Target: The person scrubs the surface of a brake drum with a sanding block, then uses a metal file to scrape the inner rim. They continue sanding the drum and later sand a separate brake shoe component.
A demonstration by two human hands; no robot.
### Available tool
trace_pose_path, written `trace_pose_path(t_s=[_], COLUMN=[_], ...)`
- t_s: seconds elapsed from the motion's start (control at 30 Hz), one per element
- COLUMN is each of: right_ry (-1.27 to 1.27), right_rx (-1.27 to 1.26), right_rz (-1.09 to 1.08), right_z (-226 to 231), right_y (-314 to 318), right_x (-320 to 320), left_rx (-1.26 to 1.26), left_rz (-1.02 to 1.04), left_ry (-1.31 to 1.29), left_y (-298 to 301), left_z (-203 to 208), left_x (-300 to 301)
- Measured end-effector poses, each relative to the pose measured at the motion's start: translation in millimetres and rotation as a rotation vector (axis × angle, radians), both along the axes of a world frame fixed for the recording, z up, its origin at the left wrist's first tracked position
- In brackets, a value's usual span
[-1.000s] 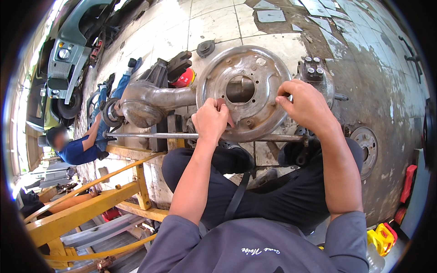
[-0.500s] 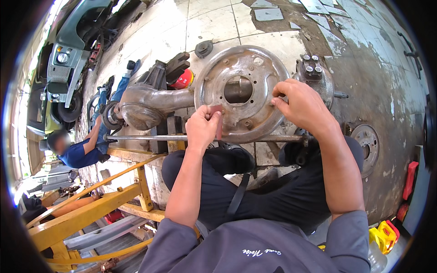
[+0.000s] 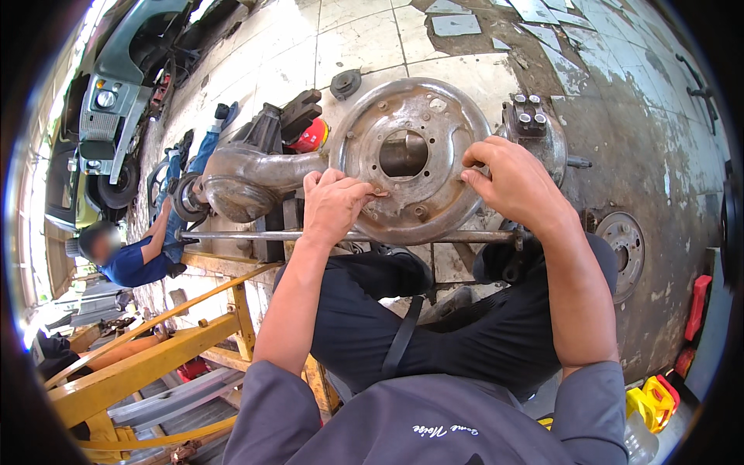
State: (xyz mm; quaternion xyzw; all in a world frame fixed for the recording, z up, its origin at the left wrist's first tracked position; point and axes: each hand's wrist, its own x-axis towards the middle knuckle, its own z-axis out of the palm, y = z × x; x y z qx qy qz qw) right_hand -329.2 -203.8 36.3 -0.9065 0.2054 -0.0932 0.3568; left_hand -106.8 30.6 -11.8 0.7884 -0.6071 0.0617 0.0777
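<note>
A rusty round brake backing plate (image 3: 422, 124) with a central hole sits on the end of a rear axle housing (image 3: 248, 174) in front of me. My left hand (image 3: 335, 203) presses its fingertips against the plate's lower left face, pinching something small that I cannot make out. My right hand (image 3: 513, 180) grips the plate's right rim with curled fingers. A long steel rod (image 3: 248, 235) runs horizontally just below the plate, under both wrists. My knees in dark trousers are under the axle.
A wheel hub with studs (image 3: 535, 128) lies right of the plate, a brake drum (image 3: 624, 244) further right on the stained floor. A person in blue (image 3: 136, 260) lies by the axle's far end. Yellow stand (image 3: 147, 364) at lower left; green vehicle (image 3: 108, 101) upper left.
My left hand has slid a little left and down along the plate's face. My right hand has kept its hold on the right rim.
</note>
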Motion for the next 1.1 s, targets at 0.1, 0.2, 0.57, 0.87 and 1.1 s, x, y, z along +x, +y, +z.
trace_pose_path(t_s=[0.1, 0.2, 0.57, 0.87, 1.1], right_ry=[0.003, -0.027, 0.012, 0.028, 0.028], right_rx=[0.006, 0.028, 0.041, 0.037, 0.022], right_rz=[0.004, 0.004, 0.016, 0.019, 0.027], right_z=[2, 1, 2, 0, 0], right_y=[3, 2, 1, 2, 4], right_x=[1, 1, -3, 0, 3], left_rx=[-0.042, -0.050, -0.067, -0.034, -0.029], left_rz=[-0.009, 0.015, 0.010, 0.069, 0.072], left_ry=[-0.009, -0.026, -0.034, 0.042, 0.054], left_y=[-4, -5, 2, 4, 9], left_z=[-5, -2, -7, -3, -5], left_x=[-6, -7, -1, -1, 4])
